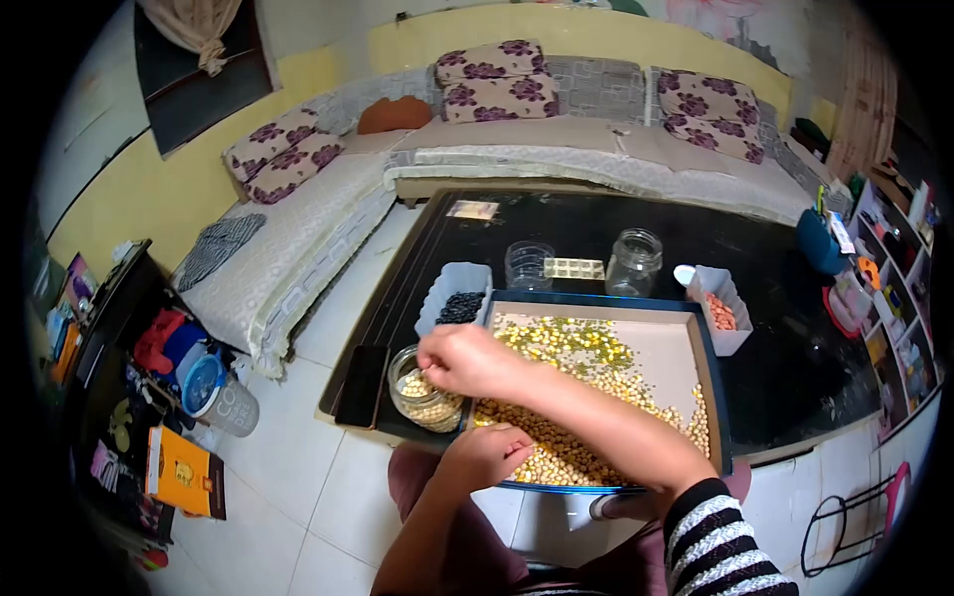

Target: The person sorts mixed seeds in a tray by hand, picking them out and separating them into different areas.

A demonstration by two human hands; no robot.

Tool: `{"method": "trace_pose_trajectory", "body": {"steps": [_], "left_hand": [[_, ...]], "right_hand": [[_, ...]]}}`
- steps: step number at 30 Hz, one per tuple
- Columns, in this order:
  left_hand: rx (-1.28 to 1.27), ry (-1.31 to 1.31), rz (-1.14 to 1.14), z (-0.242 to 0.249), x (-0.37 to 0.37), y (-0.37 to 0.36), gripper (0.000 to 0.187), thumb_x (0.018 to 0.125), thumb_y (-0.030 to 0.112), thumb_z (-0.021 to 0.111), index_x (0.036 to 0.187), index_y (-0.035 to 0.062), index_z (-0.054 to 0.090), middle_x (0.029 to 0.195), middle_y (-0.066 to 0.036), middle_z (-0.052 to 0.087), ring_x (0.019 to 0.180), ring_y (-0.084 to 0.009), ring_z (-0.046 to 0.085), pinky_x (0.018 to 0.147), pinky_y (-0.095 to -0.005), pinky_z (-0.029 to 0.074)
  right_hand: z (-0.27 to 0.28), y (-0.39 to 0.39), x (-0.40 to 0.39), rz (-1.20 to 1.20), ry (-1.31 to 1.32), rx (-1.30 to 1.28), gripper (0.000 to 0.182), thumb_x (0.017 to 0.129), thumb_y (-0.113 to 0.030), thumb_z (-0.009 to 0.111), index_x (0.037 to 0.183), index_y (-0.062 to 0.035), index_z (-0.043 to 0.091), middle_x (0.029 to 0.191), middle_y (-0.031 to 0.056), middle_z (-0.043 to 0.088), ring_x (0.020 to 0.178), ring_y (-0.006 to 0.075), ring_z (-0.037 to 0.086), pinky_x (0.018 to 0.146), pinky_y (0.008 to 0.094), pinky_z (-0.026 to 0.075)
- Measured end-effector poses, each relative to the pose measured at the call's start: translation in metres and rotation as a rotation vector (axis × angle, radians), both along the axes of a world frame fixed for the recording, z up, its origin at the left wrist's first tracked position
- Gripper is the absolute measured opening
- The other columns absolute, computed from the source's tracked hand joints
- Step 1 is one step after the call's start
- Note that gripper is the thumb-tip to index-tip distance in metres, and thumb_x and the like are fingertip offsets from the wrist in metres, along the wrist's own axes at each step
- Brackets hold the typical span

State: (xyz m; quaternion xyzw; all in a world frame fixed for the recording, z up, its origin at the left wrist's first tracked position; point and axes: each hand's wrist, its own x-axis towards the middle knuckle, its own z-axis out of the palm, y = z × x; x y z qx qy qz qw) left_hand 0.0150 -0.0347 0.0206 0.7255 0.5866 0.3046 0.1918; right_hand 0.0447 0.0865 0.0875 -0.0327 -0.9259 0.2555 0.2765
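Observation:
My right hand [469, 359] is held over the mouth of a glass jar [429, 409] part-filled with pale beans. Its fingers are pinched together, and what they hold, if anything, is hidden. My left hand [487, 455] rests at the near left corner of a shallow box lid [686, 333], fingers curled in, so its contents cannot be made out. Inside the lid lie tan soybeans [566, 445], yellow kernels [545, 343] and small green beans [601, 348], partly mixed. My right forearm crosses above and covers part of them.
Behind the jar stands a plastic tub [425, 303] of black beans [460, 308]. At the right is another tub [730, 333] with reddish peanuts [719, 312]. Two clear jars, an empty one [634, 263] and a shorter one [527, 266], flank a pill blister pack [574, 268]. A phone [362, 387] lies left.

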Motion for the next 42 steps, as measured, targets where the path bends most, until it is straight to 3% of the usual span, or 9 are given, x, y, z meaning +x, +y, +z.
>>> {"method": "trace_pose_trajectory", "body": {"steps": [2,5,6,7,11,15,27,33,42], "left_hand": [[0.003,-0.032,0.025,0.003,0.001,-0.001,0.012,0.076,0.018,0.061,0.078,0.0064,0.061,0.072,-0.01,0.06,0.066,-0.0271,0.059,0.059,-0.0366,0.047],[-0.01,-0.038,0.024,0.002,0.0,-0.002,0.013,0.076,0.019,0.061,0.079,0.006,0.061,0.073,-0.01,0.06,0.066,-0.0276,0.058,0.06,-0.0364,0.047],[-0.014,-0.042,0.022,0.005,0.001,-0.002,0.013,0.076,0.019,0.061,0.079,0.0058,0.061,0.073,-0.01,0.06,0.067,-0.0278,0.058,0.06,-0.036,0.047],[-0.012,-0.048,0.019,0.005,0.001,-0.002,0.013,0.076,0.019,0.061,0.079,0.0058,0.061,0.073,-0.01,0.06,0.067,-0.0278,0.058,0.06,-0.036,0.047],[-0.018,0.005,0.027,0.006,0.001,-0.001,0.015,0.074,0.019,0.065,0.081,0.0058,0.064,0.074,-0.008,0.063,0.064,-0.0226,0.061,0.059,-0.0307,0.049],[-0.043,0.011,0.032,0.007,0.001,0.0,0.015,0.075,0.019,0.064,0.081,0.0056,0.064,0.074,-0.009,0.062,0.066,-0.0224,0.061,0.06,-0.0305,0.049],[-0.01,-0.009,0.04,0.005,0.003,-0.001,0.013,0.074,0.017,0.064,0.079,0.005,0.064,0.072,-0.009,0.062,0.063,-0.0224,0.06,0.058,-0.0307,0.049],[-0.009,-0.011,0.04,0.006,0.002,-0.001,0.013,0.074,0.016,0.064,0.079,0.0045,0.064,0.071,-0.009,0.061,0.062,-0.022,0.06,0.058,-0.0302,0.049],[0.006,-0.056,0.035,0.007,0.003,-0.001,0.012,0.075,0.017,0.062,0.076,0.005,0.061,0.071,-0.01,0.059,0.064,-0.0266,0.058,0.058,-0.0345,0.047]], "right_hand": [[0.0,0.001,0.009,-0.011,0.052,-0.039,0.013,0.07,-0.01,0.062,0.081,-0.0041,0.058,0.079,0.0117,0.057,0.073,0.0279,0.058,0.065,0.0349,0.048],[-0.008,0.016,0.038,-0.117,0.133,-0.085,0.013,0.071,-0.01,0.062,0.082,-0.0045,0.058,0.078,0.0105,0.057,0.073,0.0258,0.059,0.065,0.0342,0.048],[-0.018,0.029,0.05,-0.174,0.099,-0.06,0.012,0.072,-0.011,0.062,0.081,-0.0046,0.059,0.079,0.0102,0.058,0.072,0.0247,0.059,0.064,0.0334,0.048],[-0.02,0.038,0.066,-0.25,-0.013,-0.131,0.01,0.071,-0.009,0.06,0.079,-0.0035,0.057,0.075,0.013,0.058,0.072,0.0297,0.058,0.068,0.0372,0.048],[-0.056,0.086,0.127,-0.576,-0.215,-0.163,0.008,0.071,-0.01,0.058,0.076,-0.0047,0.06,0.076,0.0124,0.062,0.07,0.0278,0.06,0.067,0.0369,0.048],[-0.078,0.105,0.154,-0.682,-0.362,-0.173,0.009,0.069,-0.011,0.06,0.075,-0.005,0.063,0.075,0.0138,0.063,0.072,0.0282,0.06,0.068,0.0372,0.047],[-0.096,0.109,0.148,-0.674,-0.489,0.066,0.015,0.066,-0.01,0.061,0.08,-0.0036,0.064,0.075,0.0149,0.063,0.074,0.03,0.06,0.071,0.0367,0.048],[-0.079,0.095,0.139,-0.607,-0.354,-0.155,0.013,0.068,-0.011,0.059,0.079,-0.0044,0.062,0.084,0.0152,0.061,0.08,0.0296,0.059,0.076,0.0371,0.047],[-0.094,0.098,0.131,-0.502,-0.446,0.013,0.014,0.069,-0.008,0.059,0.082,-0.0043,0.062,0.082,0.0128,0.062,0.079,0.0279,0.059,0.073,0.036,0.048]]}}
